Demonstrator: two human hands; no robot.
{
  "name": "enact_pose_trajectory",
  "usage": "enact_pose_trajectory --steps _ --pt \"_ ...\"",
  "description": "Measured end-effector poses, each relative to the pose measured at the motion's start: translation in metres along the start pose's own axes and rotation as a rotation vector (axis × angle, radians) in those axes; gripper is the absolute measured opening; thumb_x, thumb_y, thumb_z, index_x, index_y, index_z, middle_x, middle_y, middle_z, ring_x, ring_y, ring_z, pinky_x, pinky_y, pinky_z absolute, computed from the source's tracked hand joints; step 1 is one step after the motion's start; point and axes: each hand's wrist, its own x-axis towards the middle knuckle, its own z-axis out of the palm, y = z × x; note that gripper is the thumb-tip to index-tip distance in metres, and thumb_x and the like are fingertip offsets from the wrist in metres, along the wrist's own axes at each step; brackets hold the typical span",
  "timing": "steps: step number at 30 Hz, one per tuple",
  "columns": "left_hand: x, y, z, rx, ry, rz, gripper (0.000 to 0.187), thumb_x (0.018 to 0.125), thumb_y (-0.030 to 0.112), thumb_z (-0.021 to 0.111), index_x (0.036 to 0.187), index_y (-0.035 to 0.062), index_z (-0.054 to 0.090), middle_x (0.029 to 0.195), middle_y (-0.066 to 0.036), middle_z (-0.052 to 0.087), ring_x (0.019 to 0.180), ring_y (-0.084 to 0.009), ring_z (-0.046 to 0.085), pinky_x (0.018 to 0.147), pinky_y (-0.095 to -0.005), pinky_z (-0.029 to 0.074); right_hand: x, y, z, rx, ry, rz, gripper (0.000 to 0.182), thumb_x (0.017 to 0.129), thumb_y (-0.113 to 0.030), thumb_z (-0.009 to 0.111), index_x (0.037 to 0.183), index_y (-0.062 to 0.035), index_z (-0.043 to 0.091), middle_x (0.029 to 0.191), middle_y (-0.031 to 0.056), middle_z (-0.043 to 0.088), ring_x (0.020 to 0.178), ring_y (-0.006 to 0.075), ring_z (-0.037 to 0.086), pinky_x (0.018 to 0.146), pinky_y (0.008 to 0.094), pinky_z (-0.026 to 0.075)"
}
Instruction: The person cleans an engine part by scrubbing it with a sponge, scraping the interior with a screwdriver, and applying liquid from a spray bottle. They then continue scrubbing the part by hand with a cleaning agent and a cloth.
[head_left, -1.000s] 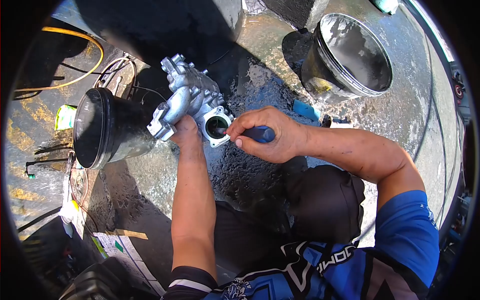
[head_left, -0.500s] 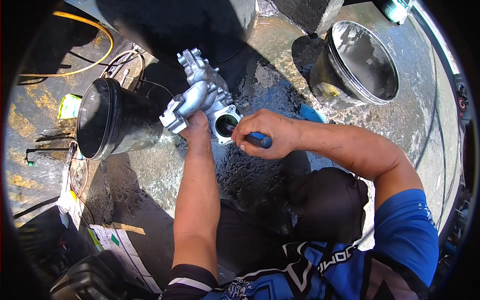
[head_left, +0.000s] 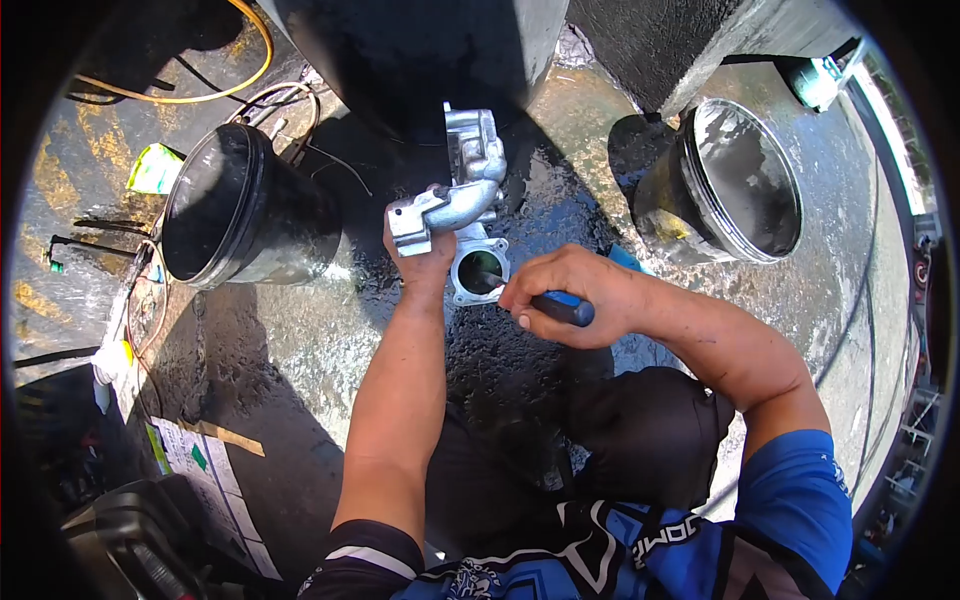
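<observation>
The casting point(head_left: 465, 208) is sitting at twelve o'clock, the left hand point(head_left: 422, 262) gripping its seven o'clock side. The right hand point(head_left: 572, 293) is clutching a tool point(head_left: 565, 307), its tip point(head_left: 492, 281) poking into the six o'clock opening point(head_left: 478, 268). Two buckets point(head_left: 290, 235) are flanking it.

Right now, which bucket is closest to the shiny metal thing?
The left bucket, on the side of the left hand gripping the metal thing; the right bucket is farther away.

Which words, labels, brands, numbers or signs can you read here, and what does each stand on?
"OM", its neighbouring letters unclear: the shirt.
Too small or blurred: the shirt's other print, the right sleeve's marks, the sheet on the ground, any label on the container.
</observation>
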Motion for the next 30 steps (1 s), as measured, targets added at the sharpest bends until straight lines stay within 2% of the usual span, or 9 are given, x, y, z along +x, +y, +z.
enact_pose_trajectory --steps 4,8,14,16,18,21,23,26,30 --pt "0.011 0.036 -0.009 -0.281 0.012 -0.242 0.021 0.080 0.006 0.083 0.079 0.0025 0.062 0.076 -0.011 0.065 0.071 -0.0297 0.064 0.067 -0.0359 0.051 -0.043 -0.059 -0.046 0.123 0.136 0.064 0.008 0.087 -0.004 0.071 0.091 0.0023 0.070 0.097 0.0201 0.075 0.095 0.0304 0.076 0.084 0.0404 0.061" --pt "0.014 0.035 -0.020 -0.333 -0.170 -0.112 0.020 0.084 0.011 0.083 0.081 0.0039 0.064 0.080 -0.011 0.065 0.079 -0.0300 0.066 0.084 -0.0378 0.055 -0.113 -0.095 -0.087 0.432 0.378 0.061 0.018 0.088 -0.013 0.072 0.092 0.0042 0.069 0.102 0.0299 0.071 0.095 0.0361 0.075 0.082 0.0439 0.064" --pt "0.013 0.014 -0.025 -0.394 -0.263 -0.104 0.020 0.085 0.013 0.083 0.085 0.0042 0.066 0.083 -0.010 0.067 0.087 -0.0248 0.068 0.087 -0.0376 0.055 -0.181 -0.079 -0.082 0.124 0.818 0.252 0.033 0.092 -0.026 0.069 0.099 0.0060 0.066 0.106 0.0275 0.068 0.092 0.0345 0.075 0.080 0.0431 0.065" --pt "0.016 -0.010 -0.028 -0.380 -0.202 -0.144 0.019 0.086 0.015 0.084 0.088 0.0032 0.069 0.082 -0.007 0.071 0.091 -0.0228 0.069 0.082 -0.0350 0.055 -0.184 -0.067 -0.069 -0.051 0.749 0.362 0.023 0.090 -0.018 0.069 0.096 0.0045 0.068 0.106 0.0200 0.071 0.094 0.0287 0.074 0.084 0.0399 0.061" --pt "0.025 -0.027 -0.051 -0.416 -0.262 -0.483 0.017 0.093 0.018 0.076 0.097 0.0028 0.070 0.093 -0.007 0.072 0.099 -0.0203 0.068 0.086 -0.0359 0.056 -0.197 -0.049 -0.063 -0.340 0.543 0.401 0.014 0.087 -0.007 0.067 0.097 0.0024 0.068 0.103 0.0170 0.072 0.094 0.0306 0.073 0.084 0.0411 0.058" --pt "0.014 -0.074 -0.055 -1.035 -0.020 -1.054 0.021 0.101 0.020 0.063 0.113 0.0037 0.067 0.113 -0.010 0.069 0.109 -0.0230 0.065 0.094 -0.0413 0.055 -0.218 -0.039 -0.047 -0.513 0.395 0.661 0.010 0.079 -0.004 0.067 0.088 -0.0008 0.065 0.091 0.0180 0.068 0.086 0.0382 0.069 0.077 0.0440 0.055" --pt "-0.016 -0.129 -0.061 -0.964 0.148 -1.068 0.025 0.104 0.021 0.056 0.121 0.0046 0.064 0.120 -0.010 0.066 0.113 -0.0243 0.064 0.098 -0.0442 0.054 -0.231 -0.023 -0.032 -0.624 0.316 0.861 0.010 0.076 -0.005 0.068 0.085 -0.0013 0.065 0.090 0.0185 0.068 0.087 0.0404 0.068 0.077 0.0470 0.054" --pt "-0.008 -0.069 -0.082 -1.049 0.262 -1.253 0.021 0.110 0.022 0.048 0.119 0.0093 0.061 0.098 -0.007 0.063 0.097 -0.0257 0.064 0.096 -0.0473 0.055 -0.257 0.009 -0.012 -0.785 0.196 1.171 0.018 0.073 -0.009 0.071 0.089 -0.0022 0.067 0.095 0.0205 0.069 0.092 0.0429 0.069 0.081 0.0500 0.055" --pt "-0.038 -0.071 -0.094 -1.023 0.326 -1.440 0.028 0.112 0.029 0.043 0.123 0.0088 0.059 0.106 -0.009 0.064 0.104 -0.0268 0.065 0.100 -0.0480 0.055 -0.362 0.123 0.013 -0.868 0.232 1.278 0.015 0.082 -0.014 0.066 0.093 -0.0031 0.065 0.098 0.0256 0.069 0.092 0.0453 0.068 0.081 0.0528 0.054"
